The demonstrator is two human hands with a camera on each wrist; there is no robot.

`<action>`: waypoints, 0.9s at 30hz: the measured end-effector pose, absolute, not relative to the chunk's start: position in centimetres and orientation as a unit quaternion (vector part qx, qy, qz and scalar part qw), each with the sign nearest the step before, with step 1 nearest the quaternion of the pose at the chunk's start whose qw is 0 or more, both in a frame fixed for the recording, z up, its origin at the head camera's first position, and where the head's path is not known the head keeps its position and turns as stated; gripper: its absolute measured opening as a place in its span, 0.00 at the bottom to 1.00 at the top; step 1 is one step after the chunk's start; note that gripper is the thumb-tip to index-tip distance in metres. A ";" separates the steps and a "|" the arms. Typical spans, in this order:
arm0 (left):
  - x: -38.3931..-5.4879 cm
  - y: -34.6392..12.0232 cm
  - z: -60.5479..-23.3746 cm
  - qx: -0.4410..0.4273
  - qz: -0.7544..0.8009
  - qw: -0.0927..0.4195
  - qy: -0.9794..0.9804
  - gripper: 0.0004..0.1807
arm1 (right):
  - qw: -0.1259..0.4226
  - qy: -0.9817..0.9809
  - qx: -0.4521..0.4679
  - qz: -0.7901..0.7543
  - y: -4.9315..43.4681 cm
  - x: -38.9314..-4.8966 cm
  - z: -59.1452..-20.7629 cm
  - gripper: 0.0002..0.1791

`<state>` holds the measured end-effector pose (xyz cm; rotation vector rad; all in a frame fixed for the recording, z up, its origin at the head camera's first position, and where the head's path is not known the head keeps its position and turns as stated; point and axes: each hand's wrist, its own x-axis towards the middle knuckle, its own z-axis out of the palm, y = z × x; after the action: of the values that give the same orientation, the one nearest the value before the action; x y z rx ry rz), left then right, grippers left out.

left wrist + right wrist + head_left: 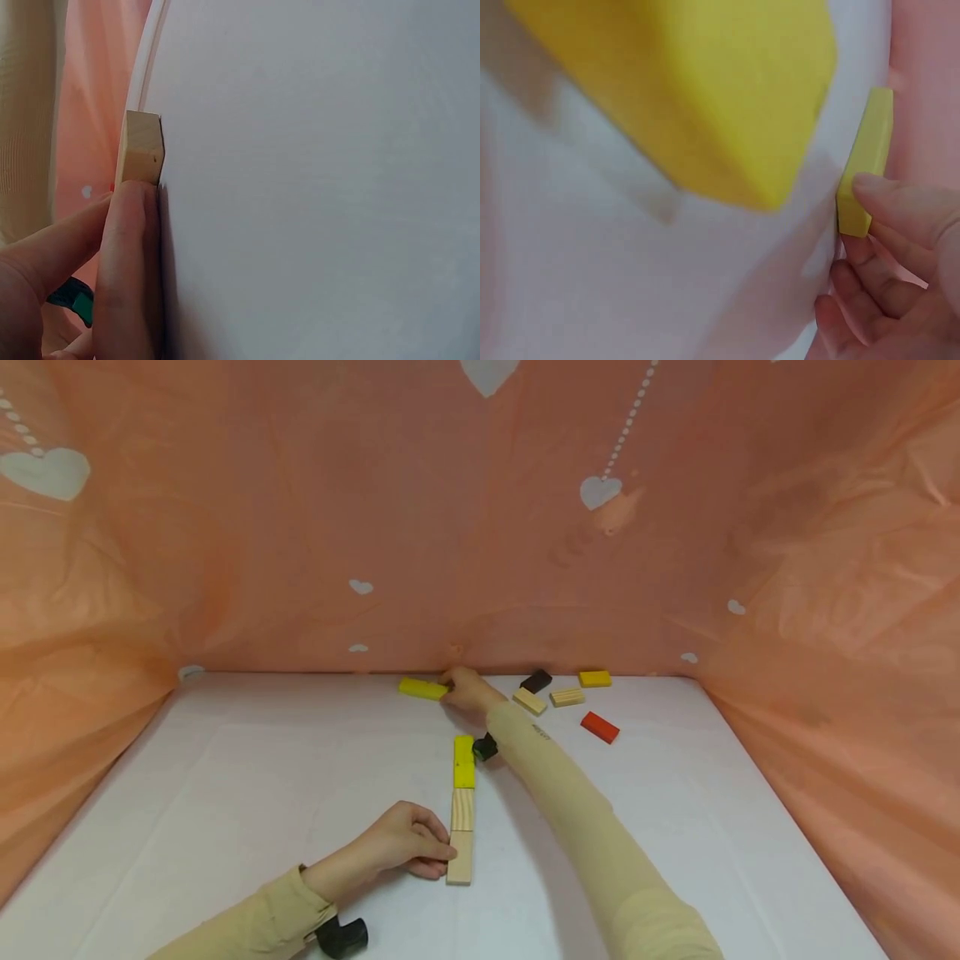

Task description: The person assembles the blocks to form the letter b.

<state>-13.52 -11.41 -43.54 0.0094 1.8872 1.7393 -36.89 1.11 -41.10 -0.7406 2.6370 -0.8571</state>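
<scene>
My left hand [412, 842] is at the near end of a row of blocks, its thumb over a plain wooden block [461, 864] and its fingers against the left side. In the left wrist view one end of that wooden block [142, 150] shows past a finger. Beyond it in the row come a striped-grain wooden block [462, 810] and a yellow block [464, 762], end to end. At the table's far edge my right hand [472, 692] pinches the right end of another yellow block [422, 688]. The right wrist view shows the thumb on this yellow block [868, 157].
Right of my right hand lie a dark block [536, 681], two wooden blocks [529, 701], a yellow block [595, 678] and a red block [600, 727]. A pink curtain [420, 527] with white hearts stands behind the white table [262, 777] and at both sides.
</scene>
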 end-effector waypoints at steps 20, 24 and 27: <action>-13.5 -11.3 -43.5 -0.002 0.638 0.282 0.717 0.11 | 0.159 0.897 -0.275 -0.307 4.4 -38.0 -41.1 0.19; -13.4 -11.3 -43.4 0.000 0.636 0.281 0.718 0.11 | 0.155 0.888 -0.292 -0.319 5.0 -38.0 -41.2 0.14; -13.3 -11.3 -43.3 -0.001 0.639 0.281 0.716 0.10 | 0.157 0.874 -0.296 -0.353 5.3 -37.9 -41.0 0.13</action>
<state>-13.32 -11.28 -43.30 -0.0025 1.9176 1.7132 -37.87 5.33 -40.96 -0.8462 2.5004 -1.0095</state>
